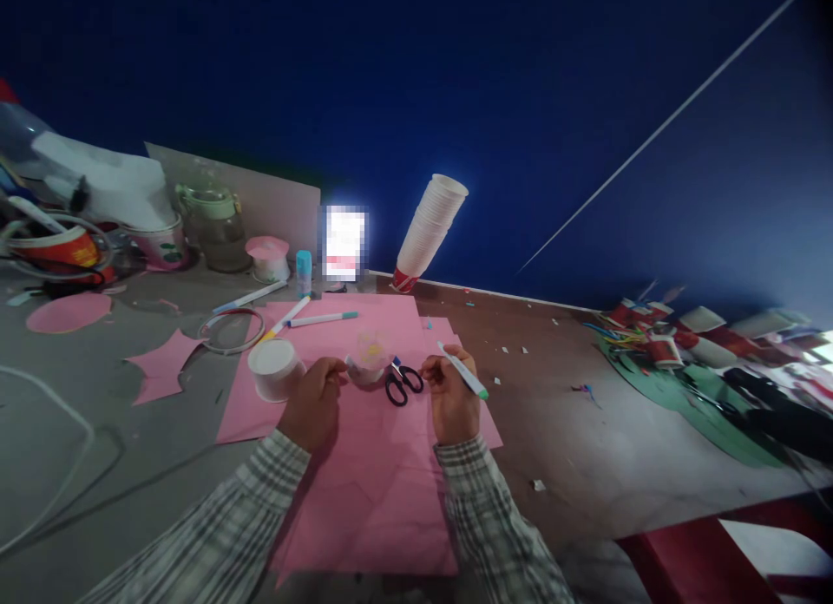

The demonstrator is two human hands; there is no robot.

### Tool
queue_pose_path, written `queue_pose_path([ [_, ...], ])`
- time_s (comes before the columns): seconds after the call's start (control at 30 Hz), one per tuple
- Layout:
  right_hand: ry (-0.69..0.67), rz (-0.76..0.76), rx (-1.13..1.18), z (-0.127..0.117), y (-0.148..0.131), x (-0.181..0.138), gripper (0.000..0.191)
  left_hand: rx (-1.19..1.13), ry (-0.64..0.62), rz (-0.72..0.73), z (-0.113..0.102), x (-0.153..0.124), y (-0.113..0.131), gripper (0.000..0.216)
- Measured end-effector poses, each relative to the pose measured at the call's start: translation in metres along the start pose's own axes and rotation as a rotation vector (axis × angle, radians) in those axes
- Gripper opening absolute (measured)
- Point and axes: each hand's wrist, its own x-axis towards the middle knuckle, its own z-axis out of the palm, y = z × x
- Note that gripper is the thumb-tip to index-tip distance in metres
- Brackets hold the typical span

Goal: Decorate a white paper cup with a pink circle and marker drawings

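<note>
My left hand [315, 403] rests on a pink paper sheet [364, 491], fingers curled, its fingertips touching a small clear plastic cup [368, 359] with something yellow inside. My right hand [449, 399] is closed round a white marker with a green end [463, 371], held just above the sheet. Black scissors [402, 382] lie on the sheet between my hands. An upturned white paper cup [276, 368] stands just left of my left hand.
Two more markers [321, 318] and a wire ring [230, 330] lie behind the sheet. A leaning stack of paper cups [428, 231] stands at the back. Pink cut-outs [161, 364], jars and bowls crowd the left; paper scraps and green paper [709, 413] lie right.
</note>
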Motion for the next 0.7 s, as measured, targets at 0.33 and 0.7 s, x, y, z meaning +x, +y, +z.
queue_pose_path([
  [0.33, -0.309, -0.38, -0.79, -0.007, 0.042, -0.004, 0.027, 0.592, -0.091, 0.285, 0.011, -0.002, -0.014, 0.051],
  [0.7, -0.363, -0.325, -0.702, -0.003, 0.042, -0.007, 0.033, 0.396, -0.087, 0.244, 0.012, 0.008, -0.015, 0.018],
])
